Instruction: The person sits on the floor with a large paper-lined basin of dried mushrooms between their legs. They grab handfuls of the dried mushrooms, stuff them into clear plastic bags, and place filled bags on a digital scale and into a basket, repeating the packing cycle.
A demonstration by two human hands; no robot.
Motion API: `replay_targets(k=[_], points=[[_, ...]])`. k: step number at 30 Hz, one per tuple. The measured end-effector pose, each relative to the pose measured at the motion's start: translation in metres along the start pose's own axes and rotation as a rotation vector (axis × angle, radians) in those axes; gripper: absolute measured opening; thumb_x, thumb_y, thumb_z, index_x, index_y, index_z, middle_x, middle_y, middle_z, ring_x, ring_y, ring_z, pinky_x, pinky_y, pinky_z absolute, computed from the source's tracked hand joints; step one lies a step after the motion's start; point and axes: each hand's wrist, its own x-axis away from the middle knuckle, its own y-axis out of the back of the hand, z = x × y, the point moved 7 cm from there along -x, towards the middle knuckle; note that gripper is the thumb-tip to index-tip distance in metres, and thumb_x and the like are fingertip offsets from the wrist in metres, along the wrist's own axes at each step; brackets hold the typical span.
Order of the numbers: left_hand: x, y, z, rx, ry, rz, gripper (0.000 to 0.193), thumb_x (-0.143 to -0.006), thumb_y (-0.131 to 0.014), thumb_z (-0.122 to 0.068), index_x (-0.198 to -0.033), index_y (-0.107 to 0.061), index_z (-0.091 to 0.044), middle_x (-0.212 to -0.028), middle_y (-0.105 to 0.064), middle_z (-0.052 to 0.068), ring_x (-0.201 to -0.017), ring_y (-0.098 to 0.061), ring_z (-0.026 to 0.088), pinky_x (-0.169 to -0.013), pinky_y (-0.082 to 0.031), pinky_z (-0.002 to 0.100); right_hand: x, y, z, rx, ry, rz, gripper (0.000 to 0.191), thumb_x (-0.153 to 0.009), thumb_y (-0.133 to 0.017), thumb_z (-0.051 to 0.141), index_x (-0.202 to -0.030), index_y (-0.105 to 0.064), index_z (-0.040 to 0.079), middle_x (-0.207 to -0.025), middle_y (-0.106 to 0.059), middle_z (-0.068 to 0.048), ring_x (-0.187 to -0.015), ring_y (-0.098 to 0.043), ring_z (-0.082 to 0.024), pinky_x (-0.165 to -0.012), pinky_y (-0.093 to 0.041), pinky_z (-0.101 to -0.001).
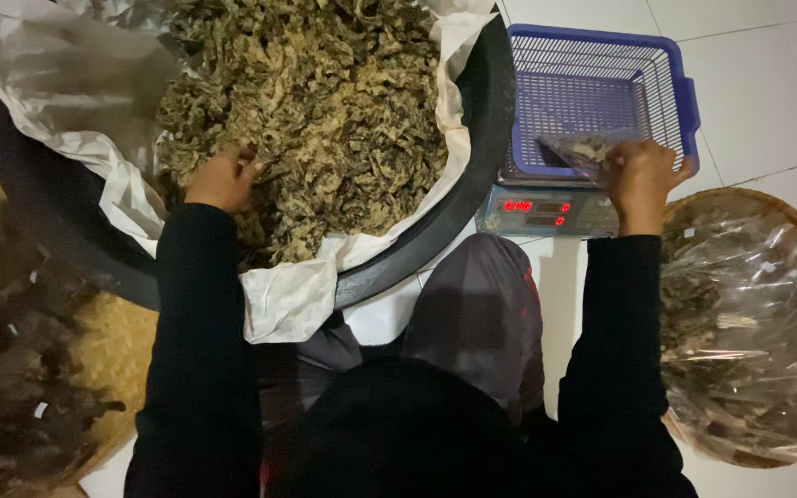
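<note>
Head | L hand (223,177) fingers dug in dried leaves (325,101) | R hand (636,173) pinching bag (576,148) at basket (601,55) rim

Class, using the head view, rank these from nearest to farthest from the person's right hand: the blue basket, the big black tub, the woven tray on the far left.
From the right hand:
1. Blue basket, directly under the hand, on the scale.
2. Black tub, to its left, centre.
3. Woven tray, far left edge.

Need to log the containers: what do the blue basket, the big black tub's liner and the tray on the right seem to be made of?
Blue basket: moulded plastic by its look, with a regular lattice of slots and a smooth rim. Tub liner: thin white plastic sheet or sacking, crumpled and folded over the black tub rim; which one is unclear. Right tray: woven fibre, probably bamboo, with a tan plaited rim.
</note>
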Motion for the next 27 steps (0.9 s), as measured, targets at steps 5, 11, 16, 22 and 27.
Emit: replay_targets(k=[5, 11, 16, 22, 27], points=[[0.002, -0.002, 0.001, 0.003, 0.03, 0.007, 0.042, -0.103, -0.064, -0.036, -0.13, -0.064, -0.003, -0.115, -0.071, 0.024, -0.104, -0.069, 0.041, -0.09, -0.054, 0.051, -0.003, 0.01, 0.012, 0.07, 0.082, -0.036, 0.009, -0.086, -0.076, 0.014, -0.092, -0.071, 0.014, -0.103, -0.067, -0.009, -0.111, -0.058, -0.034, -0.113, -0.023, -0.0695], [0.001, -0.001, 0.001, 0.008, 0.003, -0.006, 0.041, -0.102, -0.064, -0.034, -0.128, -0.065, -0.003, -0.115, -0.071, 0.023, -0.104, -0.068, 0.041, -0.089, -0.053, 0.051, 0.007, 0.028, 0.013, 0.134, 0.048, -0.158, 0.011, -0.093, -0.076, 0.013, -0.104, -0.071, 0.013, -0.111, -0.067, -0.007, -0.126, -0.055, -0.034, -0.117, -0.02, -0.0696], [-0.001, -0.007, 0.006, -0.013, 0.025, 0.016, 0.042, -0.104, -0.064, -0.037, -0.13, -0.065, -0.004, -0.113, -0.071, 0.024, -0.103, -0.068, 0.041, -0.089, -0.053, 0.051, 0.018, 0.035, 0.016, 0.118, 0.003, -0.12, 0.013, -0.093, -0.078, 0.013, -0.106, -0.075, 0.014, -0.116, -0.067, -0.006, -0.126, -0.055, -0.03, -0.122, -0.022, -0.0655], [-0.004, -0.007, 0.009, -0.034, 0.042, 0.045, 0.045, -0.103, -0.063, -0.037, -0.133, -0.061, -0.003, -0.115, -0.07, 0.024, -0.102, -0.068, 0.041, -0.086, -0.054, 0.052, 0.012, 0.034, 0.023, -0.094, 0.029, -0.078, 0.034, -0.082, -0.084, 0.018, -0.115, -0.078, 0.014, -0.136, -0.062, -0.017, -0.136, -0.05, -0.033, -0.118, -0.023, -0.0645], [-0.003, -0.008, 0.008, -0.05, 0.055, 0.08, 0.044, -0.105, -0.061, -0.038, -0.132, -0.063, -0.004, -0.115, -0.071, 0.025, -0.104, -0.068, 0.041, -0.089, -0.053, 0.051, 0.001, 0.024, 0.034, 0.148, 0.185, -0.133, 0.023, -0.084, -0.082, 0.016, -0.106, -0.075, 0.02, -0.143, -0.056, -0.013, -0.142, -0.041, -0.036, -0.122, -0.016, -0.0686]])
